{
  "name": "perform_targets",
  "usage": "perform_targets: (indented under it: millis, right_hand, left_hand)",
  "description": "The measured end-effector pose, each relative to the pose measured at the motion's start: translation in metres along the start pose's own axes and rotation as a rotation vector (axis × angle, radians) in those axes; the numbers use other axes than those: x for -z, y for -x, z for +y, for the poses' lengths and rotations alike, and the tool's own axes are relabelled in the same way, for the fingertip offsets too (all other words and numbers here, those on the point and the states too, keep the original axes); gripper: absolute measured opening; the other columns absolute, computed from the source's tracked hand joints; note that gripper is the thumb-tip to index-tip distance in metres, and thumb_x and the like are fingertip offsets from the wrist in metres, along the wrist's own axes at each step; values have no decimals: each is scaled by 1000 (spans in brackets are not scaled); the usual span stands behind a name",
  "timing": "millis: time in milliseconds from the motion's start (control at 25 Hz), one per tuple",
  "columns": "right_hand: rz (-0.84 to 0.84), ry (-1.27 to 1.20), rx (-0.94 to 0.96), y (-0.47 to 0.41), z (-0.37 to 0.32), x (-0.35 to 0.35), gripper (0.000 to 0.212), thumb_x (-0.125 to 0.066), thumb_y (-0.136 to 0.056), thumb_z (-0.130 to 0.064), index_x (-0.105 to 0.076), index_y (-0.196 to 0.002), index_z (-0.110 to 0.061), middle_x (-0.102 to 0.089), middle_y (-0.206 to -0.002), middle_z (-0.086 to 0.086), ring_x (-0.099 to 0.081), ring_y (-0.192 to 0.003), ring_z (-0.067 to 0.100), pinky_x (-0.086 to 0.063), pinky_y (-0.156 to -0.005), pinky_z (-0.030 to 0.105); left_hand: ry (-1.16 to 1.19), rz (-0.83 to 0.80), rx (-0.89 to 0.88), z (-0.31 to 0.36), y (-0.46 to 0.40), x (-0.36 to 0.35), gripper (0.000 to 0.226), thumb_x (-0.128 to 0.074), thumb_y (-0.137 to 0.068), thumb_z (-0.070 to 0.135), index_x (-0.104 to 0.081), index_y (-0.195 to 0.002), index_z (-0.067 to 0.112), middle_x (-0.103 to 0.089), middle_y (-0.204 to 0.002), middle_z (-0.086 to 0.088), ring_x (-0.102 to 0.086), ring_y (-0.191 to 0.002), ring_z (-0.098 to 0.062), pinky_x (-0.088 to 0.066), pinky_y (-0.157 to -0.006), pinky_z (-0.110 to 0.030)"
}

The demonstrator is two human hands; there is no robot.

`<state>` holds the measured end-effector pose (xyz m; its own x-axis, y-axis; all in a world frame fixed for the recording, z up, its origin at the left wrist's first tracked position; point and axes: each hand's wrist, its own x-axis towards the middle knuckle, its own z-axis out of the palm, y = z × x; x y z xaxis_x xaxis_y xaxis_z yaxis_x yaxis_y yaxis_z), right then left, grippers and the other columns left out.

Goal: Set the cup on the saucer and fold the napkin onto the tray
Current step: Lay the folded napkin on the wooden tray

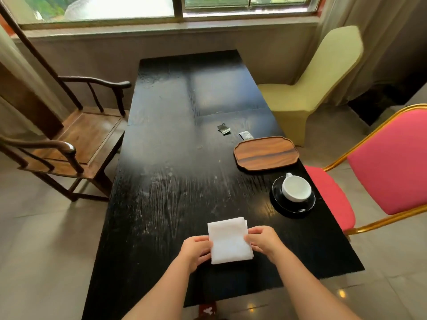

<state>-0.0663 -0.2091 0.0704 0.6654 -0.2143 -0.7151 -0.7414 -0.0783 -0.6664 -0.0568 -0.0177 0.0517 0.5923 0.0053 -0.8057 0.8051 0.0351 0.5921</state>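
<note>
The white napkin (228,241) is pinched at both side edges by the left hand (196,250) and right hand (263,241), near the table's (175,172) front edge. Soft, light cloth, probably already folded in 2, best gripped at the edges. The cup (297,188) is seated on the saucer (280,204); the tray (265,152) lies empty beyond.

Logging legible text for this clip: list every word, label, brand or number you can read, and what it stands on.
No text can be read.
Two packets beyond the tray: any print too small and blurred.
Red object at the table's near edge: a white mark, unreadable.
Napkin, cup, saucer: nothing printed shows.
</note>
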Motion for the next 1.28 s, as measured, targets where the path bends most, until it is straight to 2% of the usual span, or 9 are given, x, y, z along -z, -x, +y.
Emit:
perform_targets:
  millis: [200,360,480,600,880,960,1040,1200,1280]
  right_hand:
    - [15,-43,-51,-15,-7,12,28,-61,-77,8,-63,-101,-7,-61,-104,9,-59,-99,23,-54,-74,30]
    - [12,-52,-88,-32,-9,21,34,-62,-78,8,-62,-110,-2,-62,-112,14,-60,-108,28,-54,-88,39]
    - [-20,-71,-81,-54,-20,38,32,-61,-77,10,-62,-108,0,-63,-113,16,-62,-104,28,-54,-86,37]
    - [-57,-60,-29,-85,-43,64,33,-61,-76,10,-62,-107,0,-64,-111,16,-63,-99,27,-54,-84,36]
    - [-174,-38,87,-159,-124,124,30,-62,-76,10,-59,-106,6,-64,-101,17,-63,-87,26,-53,-78,34]
    - [-185,-27,92,-179,-147,135,33,-63,-76,10,-58,-108,7,-62,-98,15,-62,-88,26,-53,-79,35]
    - [-202,17,101,-198,-165,141,36,-65,-75,9,-58,-111,5,-62,-105,16,-62,-92,28,-53,-81,36]
    - [-206,32,115,-240,-191,150,39,-66,-77,6,-57,-114,4,-61,-113,18,-62,-99,30,-54,-82,37]
    - [-177,66,140,-260,-201,151,37,-67,-78,2,-58,-114,0,-60,-111,12,-61,-98,26,-54,-83,36]
  left_hand:
    - [-72,-87,13,24,-18,-11,30,-59,-79,-12,-67,-104,3,-68,-108,-14,-64,-100,-24,-56,-76,-33]
    - [-82,-48,23,28,-29,-25,27,-59,-79,-12,-67,-96,7,-68,-107,-13,-64,-98,-23,-56,-78,-35]
    - [-66,-15,20,38,-42,-44,30,-60,-78,-11,-67,-102,5,-68,-109,-13,-64,-100,-24,-56,-81,-36]
    - [-39,10,-44,62,-55,-73,35,-61,-77,-10,-64,-110,2,-68,-108,-14,-66,-98,-23,-56,-76,-32]
    - [73,160,-167,135,-81,-145,33,-61,-80,-8,-63,-111,2,-68,-104,-12,-66,-92,-21,-55,-74,-30]
    - [73,190,-194,156,-89,-160,30,-62,-81,-6,-63,-110,3,-67,-100,-9,-65,-88,-18,-55,-67,-25]
    - [62,197,-222,174,-100,-170,29,-61,-81,-6,-63,-108,3,-67,-99,-9,-65,-87,-18,-55,-63,-23]
    - [29,205,-250,202,-140,-184,29,-62,-80,-7,-65,-106,3,-68,-101,-10,-66,-93,-21,-56,-71,-28]
    - [31,217,-268,212,-162,-189,28,-61,-79,-8,-65,-105,3,-68,-99,-9,-66,-92,-21,-56,-68,-27]
